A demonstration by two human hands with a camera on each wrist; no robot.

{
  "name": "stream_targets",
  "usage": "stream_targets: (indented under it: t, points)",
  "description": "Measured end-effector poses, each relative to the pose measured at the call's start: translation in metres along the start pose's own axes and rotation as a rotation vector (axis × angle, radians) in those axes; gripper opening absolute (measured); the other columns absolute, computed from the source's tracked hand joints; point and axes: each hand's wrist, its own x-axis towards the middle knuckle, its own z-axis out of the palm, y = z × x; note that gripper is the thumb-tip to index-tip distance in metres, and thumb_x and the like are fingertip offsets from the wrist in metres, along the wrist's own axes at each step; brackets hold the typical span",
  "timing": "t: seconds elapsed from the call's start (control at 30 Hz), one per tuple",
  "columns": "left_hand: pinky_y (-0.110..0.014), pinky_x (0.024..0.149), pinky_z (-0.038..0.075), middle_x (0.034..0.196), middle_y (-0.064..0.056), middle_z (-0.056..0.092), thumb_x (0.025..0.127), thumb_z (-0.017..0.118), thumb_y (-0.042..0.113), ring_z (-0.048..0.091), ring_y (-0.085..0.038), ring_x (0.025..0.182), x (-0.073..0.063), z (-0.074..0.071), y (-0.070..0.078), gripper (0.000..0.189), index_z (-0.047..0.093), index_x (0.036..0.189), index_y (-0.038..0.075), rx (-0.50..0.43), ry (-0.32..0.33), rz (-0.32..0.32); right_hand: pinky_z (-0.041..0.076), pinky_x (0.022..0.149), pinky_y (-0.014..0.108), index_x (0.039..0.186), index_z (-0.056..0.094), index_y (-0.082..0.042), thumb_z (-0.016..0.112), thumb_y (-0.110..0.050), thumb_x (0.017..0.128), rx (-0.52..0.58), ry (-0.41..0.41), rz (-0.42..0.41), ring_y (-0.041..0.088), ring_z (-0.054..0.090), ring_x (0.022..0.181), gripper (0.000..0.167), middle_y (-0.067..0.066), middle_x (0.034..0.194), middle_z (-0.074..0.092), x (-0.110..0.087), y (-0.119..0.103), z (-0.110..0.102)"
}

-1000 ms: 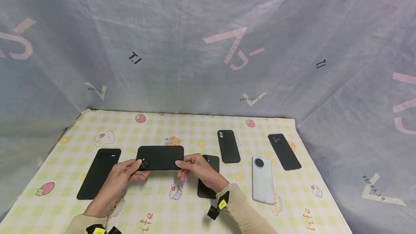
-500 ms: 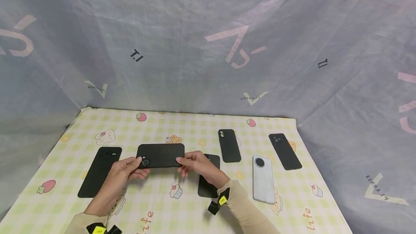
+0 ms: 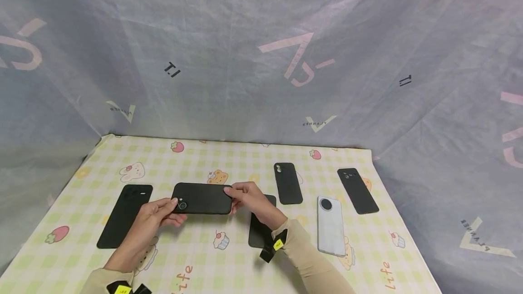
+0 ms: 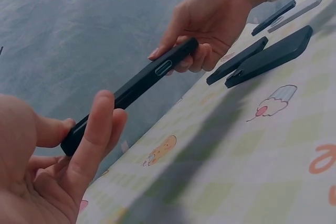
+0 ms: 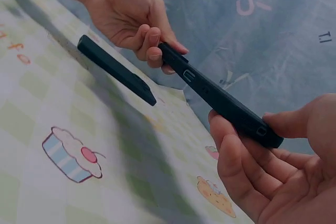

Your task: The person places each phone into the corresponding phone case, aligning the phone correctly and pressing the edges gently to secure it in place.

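Both hands hold a phone in a black case (image 3: 203, 198) sideways above the table, its back with the round camera lens turned up. My left hand (image 3: 149, 221) pinches its left end, thumb beside the lens and fingers beneath. At the other end my right hand (image 3: 254, 203) grips the upper right corner, thumb on top. In the left wrist view the phone's long edge shows a rimmed slot (image 4: 164, 67). The right wrist view shows the opposite edge with small cutouts (image 5: 188, 75). Under my right forearm lies a dark phone (image 3: 258, 234), partly hidden.
Left of my hands lies a large black phone case (image 3: 122, 217). Further back is a black case with camera holes (image 3: 288, 185). To the right are a white phone (image 3: 332, 235) and another black case (image 3: 359, 193). Grey curtains (image 3: 229, 58) surround the checked tablecloth (image 3: 212, 271).
My right thumb has shifted from the lower right corner of the phone up to its upper right corner. The phone's right end has dipped slightly. My left hand keeps its grip.
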Motion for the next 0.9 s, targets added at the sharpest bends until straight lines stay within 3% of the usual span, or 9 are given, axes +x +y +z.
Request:
stream_targets:
  t: [0.27,0.9]
  points:
    - [-0.032,0.076,0.064,0.099,-0.02,0.078,0.113,0.057,0.038,0.078,-0.029,0.088,-0.0006,0.0,0.0032,0.051,0.065,0.124,-0.012,0.006,0.003,-0.009,0.059,0.069,0.029,0.085,0.068,-0.003,0.065,-0.028,0.11,0.022,-0.014,-0.011,0.019,0.067,0.062,0.035,0.004,0.069,0.069,-0.0024,-0.0011,-0.0006]
    - [-0.031,0.073,0.063,0.097,-0.021,0.079,0.113,0.058,0.036,0.078,-0.028,0.084,-0.0011,0.0017,0.0057,0.048,0.065,0.121,-0.012,0.012,-0.018,0.035,0.058,0.066,0.028,0.089,0.07,-0.002,0.066,-0.024,0.11,0.048,0.02,-0.034,0.016,0.064,0.059,0.031,0.002,0.068,0.067,-0.0041,-0.0023,-0.0013]
